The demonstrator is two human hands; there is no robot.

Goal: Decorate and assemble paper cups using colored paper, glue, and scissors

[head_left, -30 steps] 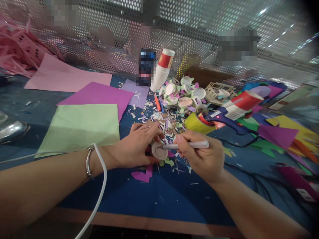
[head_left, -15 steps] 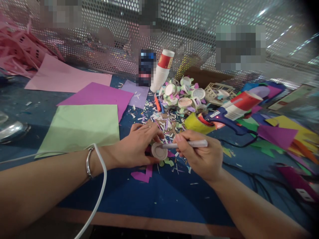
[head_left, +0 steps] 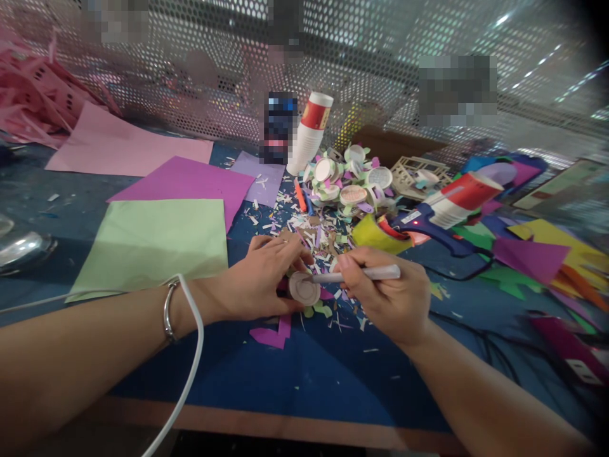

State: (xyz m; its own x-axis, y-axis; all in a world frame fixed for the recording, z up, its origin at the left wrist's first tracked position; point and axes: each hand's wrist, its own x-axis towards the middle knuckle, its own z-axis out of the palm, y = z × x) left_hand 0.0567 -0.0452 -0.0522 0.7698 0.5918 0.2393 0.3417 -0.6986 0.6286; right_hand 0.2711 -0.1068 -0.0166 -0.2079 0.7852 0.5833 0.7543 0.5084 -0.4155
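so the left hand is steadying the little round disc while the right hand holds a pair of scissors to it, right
Not quite. In the head view the right hand holds a white pen, not scissors, with its tip on the small round disc. The rest stands: the left hand steadies the disc on the blue table.

My left hand (head_left: 259, 279) pinches a small round paper disc (head_left: 305, 289) on the blue mat (head_left: 309, 374); my right hand (head_left: 390, 298), at its three o'clock, grips a white pen (head_left: 361, 275), its tip seemingly touching the disc. Paper scraps (head_left: 318, 231) lie at twelve o'clock, a glue gun (head_left: 440, 219) toward two
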